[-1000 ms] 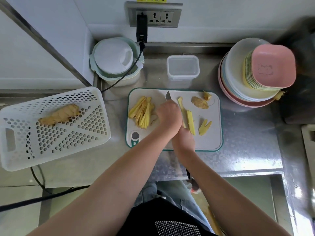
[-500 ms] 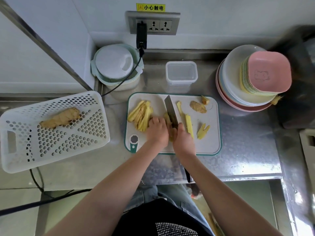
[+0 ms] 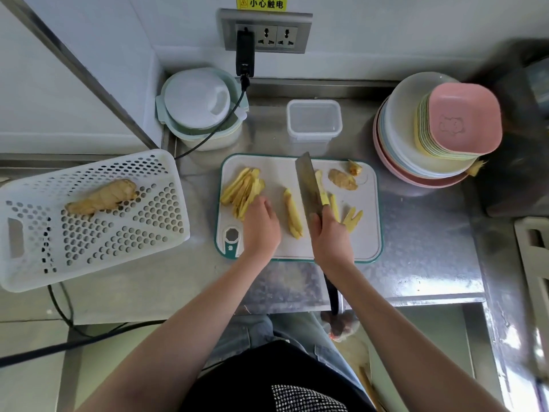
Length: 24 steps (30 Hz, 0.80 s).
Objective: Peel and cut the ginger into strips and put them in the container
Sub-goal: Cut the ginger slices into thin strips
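Note:
On the white cutting board (image 3: 276, 173) a pile of yellow ginger strips (image 3: 240, 187) lies at the left. My left hand (image 3: 261, 230) rests with its fingertips against that pile. A cut ginger slab (image 3: 292, 214) lies free between my hands. My right hand (image 3: 331, 242) grips the handle of a cleaver (image 3: 307, 182), whose blade points away from me over the board's middle. More cut pieces (image 3: 352, 217) lie right of the blade, and peel scraps (image 3: 341, 179) sit at the far right corner. The clear container (image 3: 314, 120) stands behind the board with nothing inside.
A white perforated basket (image 3: 89, 242) at the left holds an unpeeled ginger root (image 3: 101, 197). Stacked bowls and a pink dish (image 3: 463, 117) stand at the back right, a lidded pot (image 3: 199, 105) at the back left. A black cable (image 3: 208, 138) runs from the wall socket.
My left hand has moved left from the ginger slab to the strip pile. The cleaver has shifted right, leaving the slab uncovered between my hands.

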Each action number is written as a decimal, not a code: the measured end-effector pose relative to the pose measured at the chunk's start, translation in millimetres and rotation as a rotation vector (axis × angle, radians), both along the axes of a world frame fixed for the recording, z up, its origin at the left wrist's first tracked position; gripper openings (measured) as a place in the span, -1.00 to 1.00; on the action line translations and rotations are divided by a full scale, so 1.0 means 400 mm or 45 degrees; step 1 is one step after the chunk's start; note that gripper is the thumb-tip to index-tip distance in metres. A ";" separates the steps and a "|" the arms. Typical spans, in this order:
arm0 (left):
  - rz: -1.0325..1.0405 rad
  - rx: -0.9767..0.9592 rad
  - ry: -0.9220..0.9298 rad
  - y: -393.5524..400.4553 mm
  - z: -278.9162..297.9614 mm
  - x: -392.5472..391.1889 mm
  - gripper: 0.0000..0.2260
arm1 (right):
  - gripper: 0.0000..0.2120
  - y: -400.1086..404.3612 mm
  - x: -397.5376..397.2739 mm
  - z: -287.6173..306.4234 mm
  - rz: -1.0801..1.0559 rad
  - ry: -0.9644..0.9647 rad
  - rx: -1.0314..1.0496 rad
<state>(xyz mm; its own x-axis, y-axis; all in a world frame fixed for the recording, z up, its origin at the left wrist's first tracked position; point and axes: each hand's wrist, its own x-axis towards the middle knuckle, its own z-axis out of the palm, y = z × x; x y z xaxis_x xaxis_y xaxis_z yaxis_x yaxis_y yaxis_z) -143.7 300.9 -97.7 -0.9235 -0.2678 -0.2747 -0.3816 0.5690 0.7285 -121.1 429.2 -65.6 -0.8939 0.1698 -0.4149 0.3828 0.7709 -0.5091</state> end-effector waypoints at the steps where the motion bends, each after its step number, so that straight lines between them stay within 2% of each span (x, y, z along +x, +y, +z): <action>1: 0.077 0.084 0.007 -0.004 -0.001 0.003 -0.77 | -0.81 -0.008 0.002 0.003 0.029 -0.013 -0.006; 3: 0.134 0.168 0.021 -0.008 0.003 -0.001 -0.79 | -0.80 -0.023 0.003 0.004 0.077 -0.027 0.003; 10: 0.068 0.067 0.065 -0.004 0.045 -0.060 -0.77 | -0.86 -0.050 0.009 -0.016 0.122 -0.038 0.097; 13: 0.000 0.102 0.038 0.003 0.058 -0.075 -0.68 | -0.90 -0.059 0.014 -0.024 0.107 -0.027 0.135; 15: -0.134 0.043 -0.014 0.014 0.077 -0.089 -0.59 | -0.90 -0.062 0.014 -0.025 0.109 -0.034 0.144; 18: -0.386 -0.283 -0.055 0.033 0.085 -0.120 -0.54 | -0.90 -0.063 0.014 -0.028 0.121 -0.041 0.153; 21: -0.629 -0.698 0.009 0.056 0.088 -0.136 -0.66 | -0.90 -0.064 0.015 -0.032 0.127 -0.028 0.152; 24: -0.749 -0.952 -0.112 0.077 0.086 -0.144 -0.74 | -0.88 -0.069 0.012 -0.036 0.119 -0.032 0.133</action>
<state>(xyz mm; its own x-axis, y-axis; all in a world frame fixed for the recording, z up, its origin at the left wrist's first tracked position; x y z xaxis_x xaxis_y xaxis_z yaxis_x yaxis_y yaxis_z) -201.2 331.5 -63.4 -0.9503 0.0985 -0.2953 0.0779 0.9937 0.0808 -116.4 401.7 -80.1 -0.8974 0.1296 -0.4217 0.3181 0.8523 -0.4151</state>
